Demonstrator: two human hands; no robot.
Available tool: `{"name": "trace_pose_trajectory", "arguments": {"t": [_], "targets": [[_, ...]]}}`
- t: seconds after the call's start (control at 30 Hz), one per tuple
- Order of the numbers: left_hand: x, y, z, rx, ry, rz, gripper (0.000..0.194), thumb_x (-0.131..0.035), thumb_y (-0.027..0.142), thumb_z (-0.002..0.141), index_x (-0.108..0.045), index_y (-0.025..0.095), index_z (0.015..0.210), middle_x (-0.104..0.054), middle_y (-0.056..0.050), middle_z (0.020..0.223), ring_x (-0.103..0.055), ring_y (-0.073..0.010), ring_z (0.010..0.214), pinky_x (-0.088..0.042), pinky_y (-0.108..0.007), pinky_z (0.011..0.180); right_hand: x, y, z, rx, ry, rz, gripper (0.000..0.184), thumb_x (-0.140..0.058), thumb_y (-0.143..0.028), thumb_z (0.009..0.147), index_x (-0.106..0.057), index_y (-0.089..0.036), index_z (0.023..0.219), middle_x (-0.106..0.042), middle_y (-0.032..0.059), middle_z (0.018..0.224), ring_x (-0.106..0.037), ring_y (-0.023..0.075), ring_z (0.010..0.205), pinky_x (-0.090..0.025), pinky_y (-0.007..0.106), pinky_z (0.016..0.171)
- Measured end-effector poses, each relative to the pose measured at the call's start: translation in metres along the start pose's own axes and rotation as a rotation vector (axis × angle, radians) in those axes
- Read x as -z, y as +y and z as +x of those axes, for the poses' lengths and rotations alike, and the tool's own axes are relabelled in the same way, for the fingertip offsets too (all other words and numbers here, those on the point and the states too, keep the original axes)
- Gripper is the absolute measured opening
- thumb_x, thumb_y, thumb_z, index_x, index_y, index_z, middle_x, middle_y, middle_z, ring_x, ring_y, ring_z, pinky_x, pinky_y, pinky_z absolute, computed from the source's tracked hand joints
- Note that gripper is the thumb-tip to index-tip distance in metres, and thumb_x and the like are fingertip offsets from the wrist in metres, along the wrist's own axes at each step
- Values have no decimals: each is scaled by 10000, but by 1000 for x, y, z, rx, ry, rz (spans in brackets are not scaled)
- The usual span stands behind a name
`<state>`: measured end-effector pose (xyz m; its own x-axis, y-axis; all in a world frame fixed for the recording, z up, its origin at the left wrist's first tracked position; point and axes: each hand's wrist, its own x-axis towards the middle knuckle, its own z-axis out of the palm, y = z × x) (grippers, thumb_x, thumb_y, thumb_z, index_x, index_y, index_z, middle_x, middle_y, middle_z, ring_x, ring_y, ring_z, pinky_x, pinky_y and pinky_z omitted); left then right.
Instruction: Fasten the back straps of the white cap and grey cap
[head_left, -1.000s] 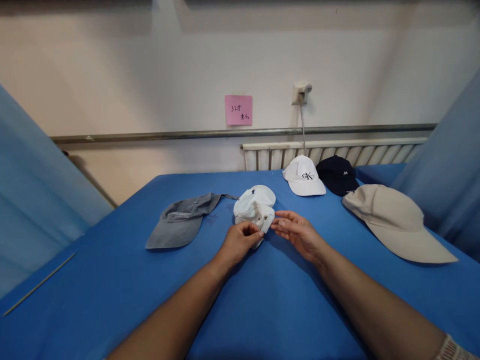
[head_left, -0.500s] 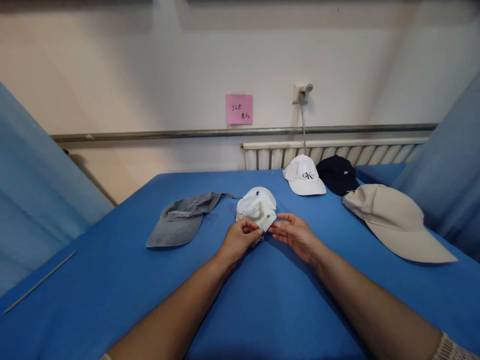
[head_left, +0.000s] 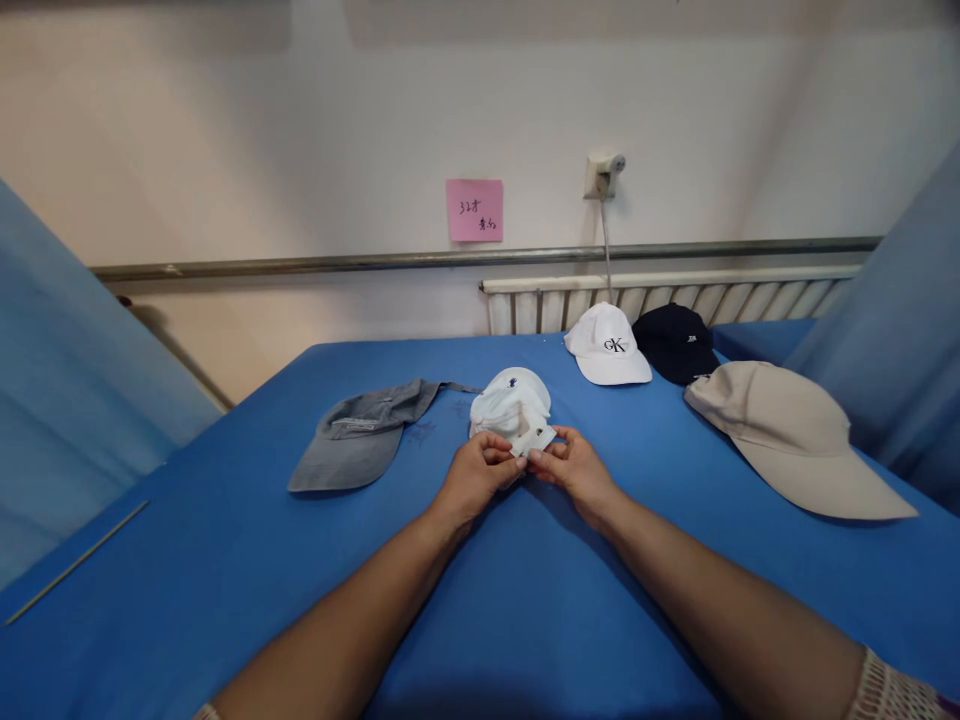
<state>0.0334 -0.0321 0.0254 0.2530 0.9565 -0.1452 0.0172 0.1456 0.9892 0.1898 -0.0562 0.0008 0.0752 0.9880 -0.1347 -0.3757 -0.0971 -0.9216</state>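
Observation:
A small white cap [head_left: 511, 392] with a dark emblem lies in the middle of the blue-covered table, its near edge between my hands. A pale flap with a small dark mark, perhaps a label or part of the strap, stands up at that edge. My left hand [head_left: 484, 475] pinches the cap's near left side, thumb pointing inward. From the right, my right hand [head_left: 574, 472] grips the flap between thumb and fingers. Both thumb tips nearly meet. To the left rests a grey cap [head_left: 360, 435], its strap reaching toward the white one.
On the right are a white cap [head_left: 606, 345] with black letters, a navy cap [head_left: 675, 343] and a large beige cap [head_left: 795, 430]. A thin stick [head_left: 79, 562] lies at the left on the blue cover [head_left: 247, 560]. Behind stands a radiator [head_left: 555, 308] below a metal rail [head_left: 360, 262].
My right hand has moved left and closed its thumb and fingers on the flap, near my left thumb. The flap has tilted slightly. My view has shifted a little.

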Motion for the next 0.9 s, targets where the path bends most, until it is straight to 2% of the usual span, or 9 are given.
{"name": "trace_pose_trajectory", "arguments": {"t": [0.23,0.5,0.9], "targets": [[-3,7,-4,-16,7,14,374,-791,422,626,-568,156,766,-631,11,615,-528,-91,512,-360,-206,500,1,-4,0,8,-4,-34,644,-862,-430,542,-477,-195,1002,-652,-45,636,-654,162,623,-476,276,611],[-5,3,-3,21,22,-13,450,-847,373,561,-532,164,806,-635,15,631,-553,-99,516,-388,-214,515,3,-4,3,82,-24,-64,603,-849,-418,548,-483,-208,978,-586,-87,566,-624,150,570,-468,281,603],[-6,4,-3,-13,61,-26,474,-860,342,528,-518,165,804,-619,27,616,-563,-102,533,-396,-208,516,1,-3,5,197,-40,-33,503,-807,-344,589,-494,-224,964,-554,-104,559,-596,130,560,-479,289,636]]}}
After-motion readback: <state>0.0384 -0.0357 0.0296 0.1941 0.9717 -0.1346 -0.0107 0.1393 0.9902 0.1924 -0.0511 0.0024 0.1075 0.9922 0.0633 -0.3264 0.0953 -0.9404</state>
